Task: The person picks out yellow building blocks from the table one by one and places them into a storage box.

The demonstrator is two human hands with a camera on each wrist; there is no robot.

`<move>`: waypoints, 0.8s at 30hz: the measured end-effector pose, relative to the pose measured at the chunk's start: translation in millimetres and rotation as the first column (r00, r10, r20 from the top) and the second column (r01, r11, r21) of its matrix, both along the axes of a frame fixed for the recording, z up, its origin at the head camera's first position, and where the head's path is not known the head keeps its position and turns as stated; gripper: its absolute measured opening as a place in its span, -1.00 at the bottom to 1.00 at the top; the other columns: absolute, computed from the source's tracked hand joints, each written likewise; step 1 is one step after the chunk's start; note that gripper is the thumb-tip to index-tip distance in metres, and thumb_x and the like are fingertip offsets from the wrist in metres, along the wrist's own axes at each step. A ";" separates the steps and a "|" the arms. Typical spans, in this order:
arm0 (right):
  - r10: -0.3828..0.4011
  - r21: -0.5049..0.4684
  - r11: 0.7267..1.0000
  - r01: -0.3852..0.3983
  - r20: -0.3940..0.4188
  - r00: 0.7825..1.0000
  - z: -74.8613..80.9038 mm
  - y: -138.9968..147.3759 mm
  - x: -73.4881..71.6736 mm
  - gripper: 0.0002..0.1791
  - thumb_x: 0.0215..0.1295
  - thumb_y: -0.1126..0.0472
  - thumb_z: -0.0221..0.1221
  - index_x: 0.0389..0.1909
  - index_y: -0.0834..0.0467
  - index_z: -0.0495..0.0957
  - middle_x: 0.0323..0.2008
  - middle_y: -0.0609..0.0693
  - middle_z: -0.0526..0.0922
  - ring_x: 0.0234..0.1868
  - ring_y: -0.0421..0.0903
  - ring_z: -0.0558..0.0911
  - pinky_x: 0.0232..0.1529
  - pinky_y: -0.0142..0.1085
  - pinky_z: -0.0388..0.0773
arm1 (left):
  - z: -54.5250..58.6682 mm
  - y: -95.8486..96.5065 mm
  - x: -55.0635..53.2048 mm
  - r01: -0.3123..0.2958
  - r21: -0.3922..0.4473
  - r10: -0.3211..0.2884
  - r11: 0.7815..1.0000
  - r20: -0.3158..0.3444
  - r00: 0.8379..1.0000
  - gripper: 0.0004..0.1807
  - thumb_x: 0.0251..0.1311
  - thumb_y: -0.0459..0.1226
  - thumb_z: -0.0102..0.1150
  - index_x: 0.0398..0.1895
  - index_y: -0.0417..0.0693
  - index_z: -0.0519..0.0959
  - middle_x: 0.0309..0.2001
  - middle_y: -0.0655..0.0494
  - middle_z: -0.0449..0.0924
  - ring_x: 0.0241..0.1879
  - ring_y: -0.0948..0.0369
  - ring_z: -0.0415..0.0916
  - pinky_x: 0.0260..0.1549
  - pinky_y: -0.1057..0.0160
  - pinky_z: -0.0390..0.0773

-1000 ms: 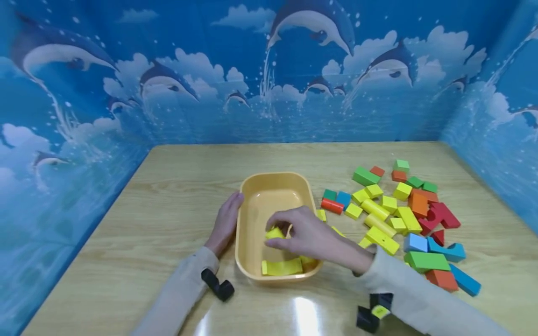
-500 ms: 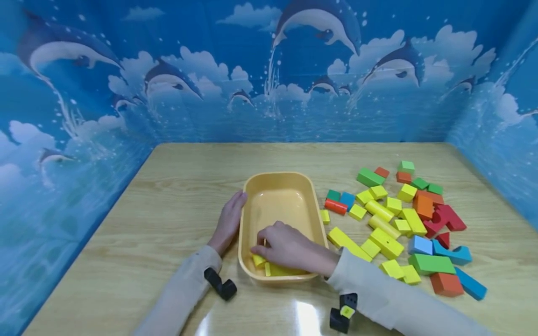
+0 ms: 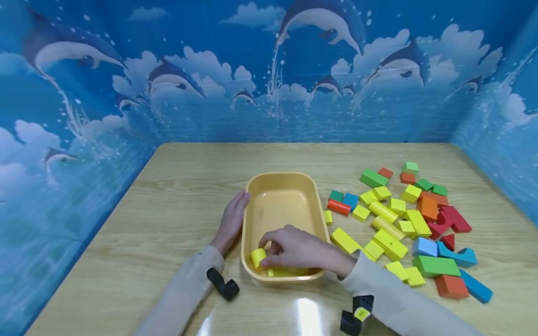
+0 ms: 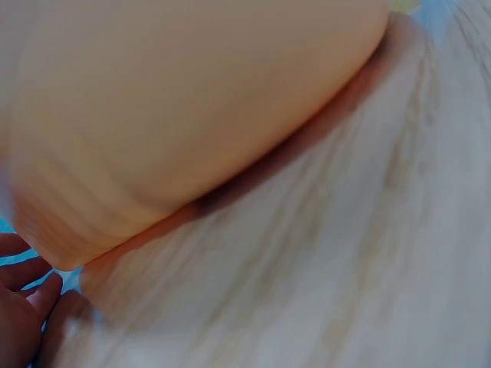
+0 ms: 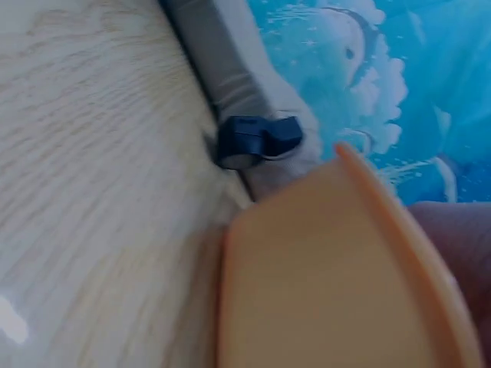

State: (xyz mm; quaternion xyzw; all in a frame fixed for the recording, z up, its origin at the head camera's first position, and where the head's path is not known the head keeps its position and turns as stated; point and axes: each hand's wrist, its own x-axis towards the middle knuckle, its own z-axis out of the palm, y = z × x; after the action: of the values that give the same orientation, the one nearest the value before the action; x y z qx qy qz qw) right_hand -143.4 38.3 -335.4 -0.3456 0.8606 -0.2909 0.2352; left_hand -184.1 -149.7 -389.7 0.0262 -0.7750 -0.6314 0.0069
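In the head view a cream-yellow plastic tub (image 3: 279, 179) stands on the table. My left hand (image 3: 231, 221) rests along its left outer wall, fingers extended. Inside the tub's near end, my right hand (image 3: 290, 245) has its thumb and index finger apart, right beside a short yellow cylinder block (image 3: 258, 258) at the left wall. A long yellow block (image 3: 287, 271) lies along the near wall, partly hidden under the right hand. Both wrist views show mostly the tub's outer wall (image 4: 192, 100), and in the right wrist view its rim (image 5: 399, 222) hides most of the hand.
Right of the tub lie several yellow blocks (image 3: 390, 244) and cylinders. Beyond them are red, orange, green and blue blocks (image 3: 424, 247), including a blue arch (image 3: 458, 254). A dolphin-print curtain (image 3: 260, 93) closes off the table's back and sides.
The right hand has carried the yellow cylinder to the tub's near left corner, then let go and drawn slightly right. The left hand stays at the tub. The head view has shifted slightly.
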 end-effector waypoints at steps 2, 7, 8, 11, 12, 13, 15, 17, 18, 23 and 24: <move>0.052 0.013 0.999 -0.053 0.026 0.998 2.3 4.8 -0.6 -0.55 0.14 0.16 0.38 0.07 0.12 0.56 -0.51 -0.26 0.58 -0.49 -0.31 0.53 -0.40 -0.44 0.52 | 0.5 0.5 0.2 -0.002 0.000 0.002 1.000 0.002 1.000 -0.35 0.49 -0.05 -0.26 0.41 -0.39 0.14 0.40 -0.28 0.17 0.41 -0.10 0.09 0.41 -0.02 0.08; 0.127 0.041 0.991 -0.125 -0.045 0.991 0.5 6.5 2.0 -0.38 0.02 0.33 0.42 0.16 0.15 0.49 -0.49 -0.26 0.52 -0.47 -0.34 0.47 -0.37 -0.48 0.49 | 1.7 0.1 1.2 -0.002 0.009 0.002 1.000 0.005 1.000 -0.36 0.49 -0.05 -0.27 0.42 -0.36 0.15 0.40 -0.26 0.18 0.40 -0.09 0.12 0.40 -0.01 0.12; 0.129 0.044 0.991 -0.126 -0.078 0.989 -0.9 5.7 3.1 -0.40 0.02 0.31 0.43 0.15 0.15 0.49 -0.50 -0.26 0.51 -0.47 -0.34 0.46 -0.39 -0.48 0.47 | 1.5 -0.2 1.2 -0.003 0.007 0.003 1.000 0.003 1.000 -0.36 0.49 -0.05 -0.26 0.42 -0.36 0.15 0.40 -0.26 0.18 0.40 -0.09 0.12 0.40 -0.01 0.12; 0.130 0.052 0.991 -0.122 -0.184 0.974 -5.4 3.0 5.6 -0.47 0.03 0.19 0.44 0.06 0.14 0.52 -0.54 -0.26 0.47 -0.50 -0.35 0.43 -0.44 -0.48 0.44 | 0.6 -0.6 1.3 0.000 0.008 0.000 1.000 0.004 1.000 -0.36 0.49 -0.04 -0.26 0.42 -0.35 0.15 0.40 -0.26 0.18 0.39 -0.09 0.13 0.39 -0.01 0.13; 0.128 0.053 0.991 -0.120 -0.207 0.970 -6.4 2.3 6.1 -0.48 0.04 0.17 0.44 0.05 0.15 0.52 -0.54 -0.26 0.47 -0.51 -0.35 0.42 -0.45 -0.48 0.43 | 0.2 -0.7 1.2 0.001 0.009 -0.001 1.000 0.002 1.000 -0.36 0.49 -0.04 -0.26 0.42 -0.35 0.15 0.40 -0.26 0.18 0.39 -0.09 0.13 0.39 -0.01 0.13; 0.128 0.057 0.991 -0.118 -0.227 0.965 -7.2 2.0 6.4 -0.49 0.04 0.15 0.44 0.03 0.14 0.53 -0.55 -0.26 0.47 -0.51 -0.35 0.42 -0.45 -0.48 0.42 | -0.2 -0.8 1.3 0.000 0.006 0.000 1.000 0.002 1.000 -0.35 0.49 -0.03 -0.26 0.42 -0.35 0.14 0.40 -0.26 0.17 0.40 -0.09 0.11 0.40 -0.01 0.11; 0.124 0.073 0.991 -0.109 -0.241 0.963 -7.6 2.1 6.5 -0.49 0.03 0.14 0.44 0.02 0.13 0.53 -0.54 -0.27 0.46 -0.51 -0.35 0.42 -0.46 -0.48 0.42 | -0.2 -0.7 1.6 0.002 0.004 -0.002 1.000 -0.001 1.000 -0.35 0.49 -0.03 -0.25 0.42 -0.35 0.15 0.40 -0.26 0.17 0.40 -0.09 0.10 0.40 -0.01 0.10; 0.124 0.088 0.990 -0.106 -0.230 0.965 -6.7 3.3 6.2 -0.47 0.00 0.18 0.45 0.04 0.11 0.53 -0.53 -0.28 0.47 -0.50 -0.34 0.42 -0.46 -0.47 0.42 | 0.0 -0.3 1.6 0.005 0.004 -0.005 1.000 -0.002 1.000 -0.35 0.49 -0.03 -0.26 0.42 -0.34 0.14 0.41 -0.25 0.16 0.41 -0.09 0.09 0.41 -0.01 0.09; 0.124 0.100 0.990 -0.104 -0.222 0.967 -5.6 4.2 6.0 -0.48 -0.02 0.20 0.45 0.02 0.08 0.53 -0.52 -0.28 0.46 -0.50 -0.33 0.42 -0.46 -0.47 0.42 | -0.1 -0.2 1.5 0.005 0.002 -0.005 1.000 -0.002 1.000 -0.35 0.49 -0.02 -0.26 0.42 -0.34 0.14 0.42 -0.25 0.15 0.41 -0.09 0.08 0.41 -0.02 0.08; 0.133 0.163 0.981 -0.103 -0.183 0.974 0.5 8.7 3.7 -0.50 -0.11 0.33 0.45 -0.12 -0.04 0.51 -0.53 -0.25 0.44 -0.50 -0.29 0.40 -0.51 -0.44 0.38 | -0.4 0.0 0.9 0.006 -0.001 -0.006 1.000 -0.012 1.000 -0.34 0.49 -0.03 -0.25 0.42 -0.35 0.14 0.42 -0.26 0.12 0.42 -0.10 0.05 0.42 -0.02 0.04; 0.137 0.174 0.979 -0.105 -0.184 0.973 1.5 9.7 3.4 -0.49 -0.12 0.35 0.45 -0.13 -0.04 0.51 -0.53 -0.24 0.43 -0.50 -0.29 0.40 -0.52 -0.44 0.38 | -0.4 0.0 0.7 0.007 -0.003 -0.007 1.000 -0.012 1.000 -0.34 0.49 -0.02 -0.25 0.42 -0.35 0.14 0.42 -0.26 0.13 0.42 -0.10 0.05 0.42 -0.02 0.04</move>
State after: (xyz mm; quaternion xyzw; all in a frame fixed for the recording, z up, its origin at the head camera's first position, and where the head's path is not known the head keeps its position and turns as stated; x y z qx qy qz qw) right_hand -140.0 48.0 -333.9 -0.4038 0.8778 -0.1691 0.1945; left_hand -183.4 -149.7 -390.1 0.0199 -0.7761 -0.6303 0.0095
